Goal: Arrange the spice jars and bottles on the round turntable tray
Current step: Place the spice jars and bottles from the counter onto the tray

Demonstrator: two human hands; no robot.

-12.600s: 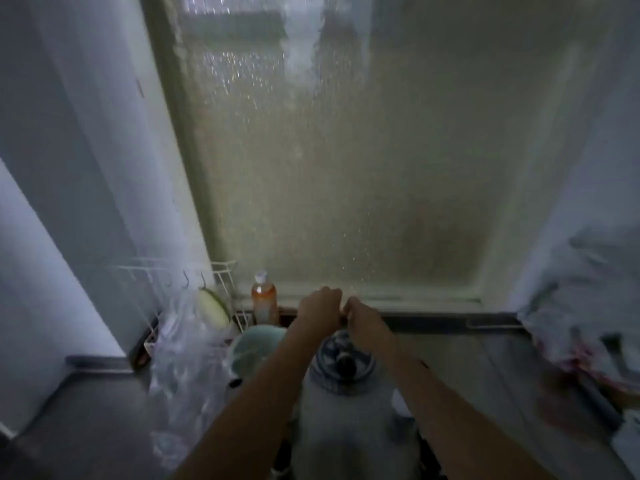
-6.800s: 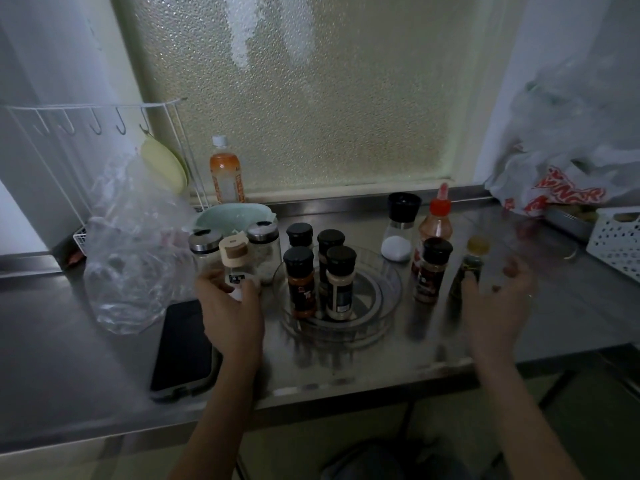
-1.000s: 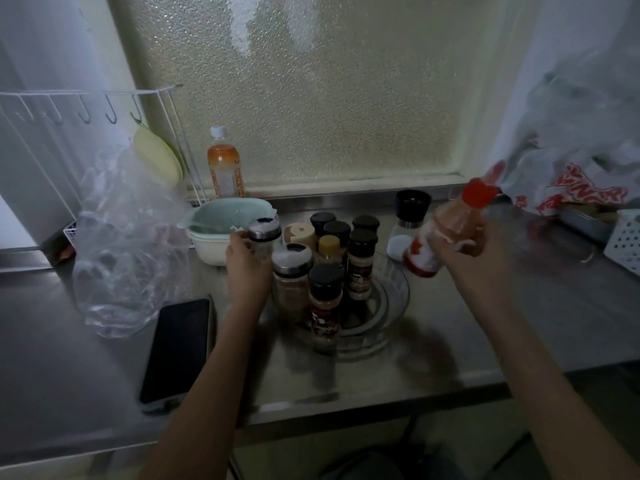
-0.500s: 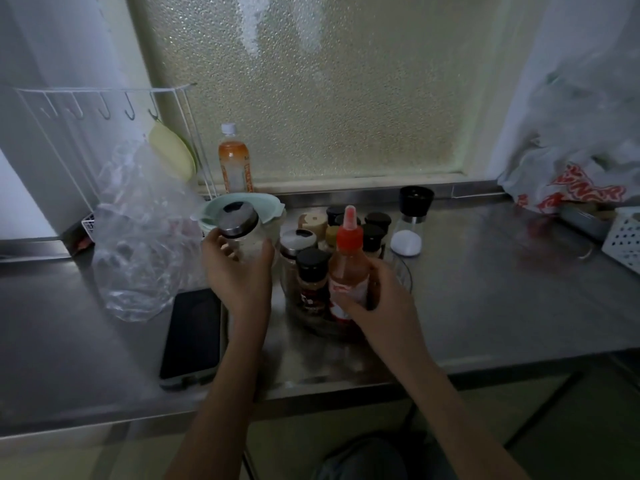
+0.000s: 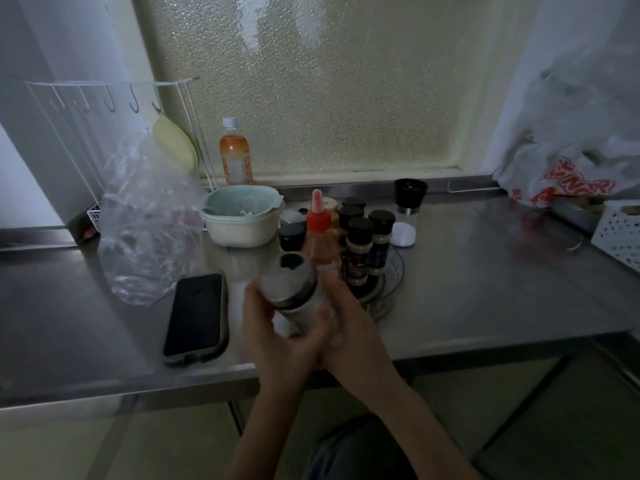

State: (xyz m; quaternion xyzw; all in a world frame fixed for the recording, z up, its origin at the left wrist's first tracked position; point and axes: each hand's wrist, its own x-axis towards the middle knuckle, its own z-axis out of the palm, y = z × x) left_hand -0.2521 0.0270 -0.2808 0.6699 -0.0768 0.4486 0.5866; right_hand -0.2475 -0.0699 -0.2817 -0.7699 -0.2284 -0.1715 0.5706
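A shaker (image 5: 290, 291) with a metal lid is held tilted in front of the tray (image 5: 388, 284), above the counter (image 5: 485, 282) edge. It is gripped by the left hand (image 5: 273, 336), fingers curled round its body, and the right hand (image 5: 346, 323) is pressed against its right side, fingers wrapped partly on it; motion blur hides the exact contact. On the tray are a red-capped sauce bottle (image 5: 320, 242) at its left front and several black-capped jars (image 5: 360, 249) packed close together. Just behind the tray to the right stands a grinder (image 5: 407, 213), off the tray. Left of the tray are a bowl (image 5: 242, 218), a phone (image 5: 195, 322) and a clear bag (image 5: 145, 220).
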